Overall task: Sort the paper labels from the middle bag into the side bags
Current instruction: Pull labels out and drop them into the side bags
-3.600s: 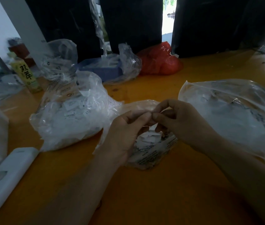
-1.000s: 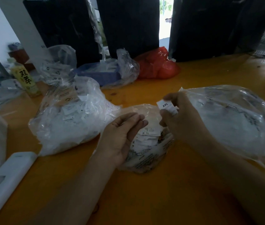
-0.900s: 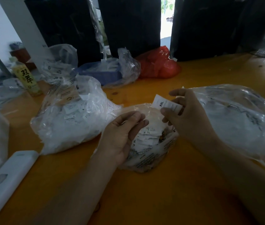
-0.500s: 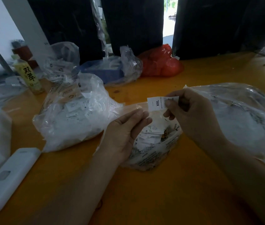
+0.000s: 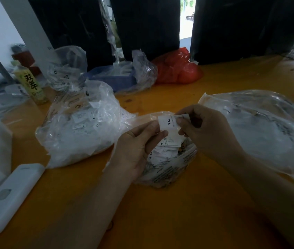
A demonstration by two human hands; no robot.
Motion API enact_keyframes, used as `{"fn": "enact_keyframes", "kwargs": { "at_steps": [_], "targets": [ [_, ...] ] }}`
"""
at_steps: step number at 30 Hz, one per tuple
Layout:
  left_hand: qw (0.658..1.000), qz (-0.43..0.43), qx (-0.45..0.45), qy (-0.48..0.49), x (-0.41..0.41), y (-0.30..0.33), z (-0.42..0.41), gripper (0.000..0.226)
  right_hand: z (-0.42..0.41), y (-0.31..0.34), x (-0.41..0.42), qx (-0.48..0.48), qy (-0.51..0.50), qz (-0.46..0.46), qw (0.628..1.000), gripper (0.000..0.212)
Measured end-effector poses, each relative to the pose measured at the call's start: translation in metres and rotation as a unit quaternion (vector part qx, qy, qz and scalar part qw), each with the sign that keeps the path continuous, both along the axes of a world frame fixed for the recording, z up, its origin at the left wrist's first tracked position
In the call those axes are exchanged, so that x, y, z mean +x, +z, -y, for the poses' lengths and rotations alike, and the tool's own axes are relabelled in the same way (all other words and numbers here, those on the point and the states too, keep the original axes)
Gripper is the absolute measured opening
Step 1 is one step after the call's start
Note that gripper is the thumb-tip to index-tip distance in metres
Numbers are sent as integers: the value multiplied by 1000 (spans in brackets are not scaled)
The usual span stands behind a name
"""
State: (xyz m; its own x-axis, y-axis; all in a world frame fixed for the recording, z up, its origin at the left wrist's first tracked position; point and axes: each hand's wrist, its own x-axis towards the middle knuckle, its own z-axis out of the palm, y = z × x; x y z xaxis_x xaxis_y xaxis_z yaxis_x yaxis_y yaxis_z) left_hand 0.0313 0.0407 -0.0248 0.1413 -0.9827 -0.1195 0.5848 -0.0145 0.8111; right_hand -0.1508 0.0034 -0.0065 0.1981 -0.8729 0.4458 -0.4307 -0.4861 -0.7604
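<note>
Above the open mouth of the middle bag (image 5: 167, 164) we are holding one small white paper label (image 5: 167, 123), printed with the black letters XXL (they are standing sideways from our view). Our right hand (image 5: 209, 133) is pinching the right edge of the label between thumb and forefinger, with the other fingers curled below. Our left hand (image 5: 139, 146) is touching the label at its left lower edge with the fingertips (image 5: 157, 127); the fingers are lying nearly straight against the paper, and we cannot tell if they are really gripping it. A second paler slip is hanging just under the label.

The middle bag is a clear crumpled plastic one with black print on its side, and it is holding a heap of similar white labels (image 5: 166, 150). It is lying on the orange wooden table (image 5: 160, 212) between the two side bags. The left bag (image 5: 81, 126) is clear, puffed up and full of white labels. The right bag (image 5: 261, 126) is clear also, lying flatter, and its content is looking blurred to us.

At the far edge of the table a red bag (image 5: 176, 71), a blue box (image 5: 113, 78) wrapped in plastic and a yellow bottle (image 5: 32, 85) are standing. A white flat device (image 5: 7, 198) is lying near our left forearm.
</note>
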Motion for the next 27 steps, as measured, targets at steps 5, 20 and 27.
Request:
{"fn": "enact_keyframes", "kwargs": {
  "at_steps": [5,20,27],
  "targets": [
    [1000,8,7,28,0,0,0,22,1,2,-3,-8,5,-5,1000,10],
    [998,45,8,34,-8,6,-5,31,0,-4,4,84,23,100,991,5],
    [997,64,8,33,-8,8,-7,30,-8,-4,8,45,51,58,996,14]
  ]
}}
